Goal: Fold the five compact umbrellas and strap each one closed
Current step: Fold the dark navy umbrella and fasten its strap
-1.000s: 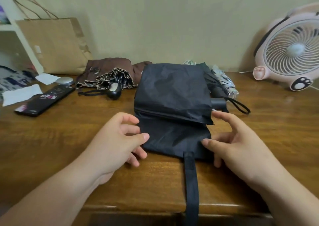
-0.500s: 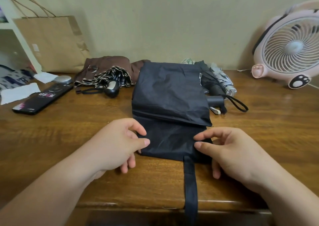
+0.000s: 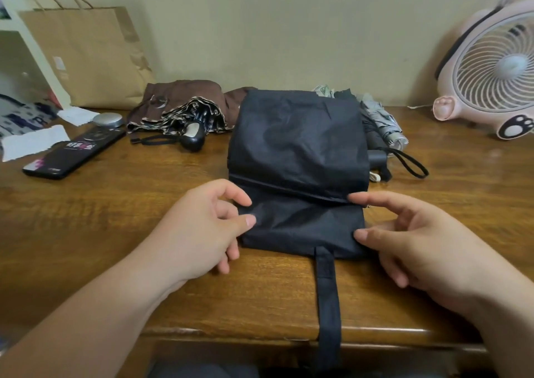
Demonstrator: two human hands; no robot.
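The black umbrella point(image 3: 297, 146) hid most of the grey umbrella point(image 3: 385, 123). Its strap point(image 3: 328, 291) ran off the surface point(image 3: 115, 204). The left hand point(image 3: 196, 227) and right hand point(image 3: 419, 242), fingers spread, touched its edges, with a brown umbrella point(image 3: 185, 100) beside.

One camera sits on the person's head. It looks forward and down, close to the bench point(image 3: 86, 233). The wall point(image 3: 289, 31) is at 12 o'clock, left hand point(image 3: 199, 230) at 7, right hand point(image 3: 419, 242) at 5.

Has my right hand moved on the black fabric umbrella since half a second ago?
Yes. The right hand spread its fingers: forefinger went up to the black fabric umbrella's fold seam, away from the wooden table's front edge.
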